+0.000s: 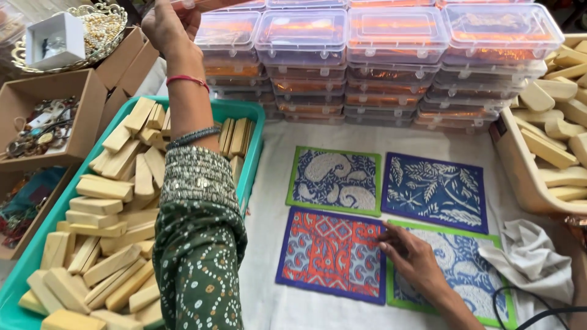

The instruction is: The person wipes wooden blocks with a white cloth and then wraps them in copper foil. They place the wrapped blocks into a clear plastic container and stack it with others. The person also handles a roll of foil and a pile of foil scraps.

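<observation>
Left hand (170, 24): we grip a clear box (183, 5) atop the stack.
Right hand (411, 256): open, fingertips resting on 4 printed mats (333, 253).
Next: likely careful lifting.

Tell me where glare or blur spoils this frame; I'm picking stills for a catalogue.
Head view: glare streaks the lids of the stacked clear plastic boxes; the raised left hand is cut off by the top edge and slightly soft; the four printed cloth mats and the right hand are evenly lit and sharp.
</observation>
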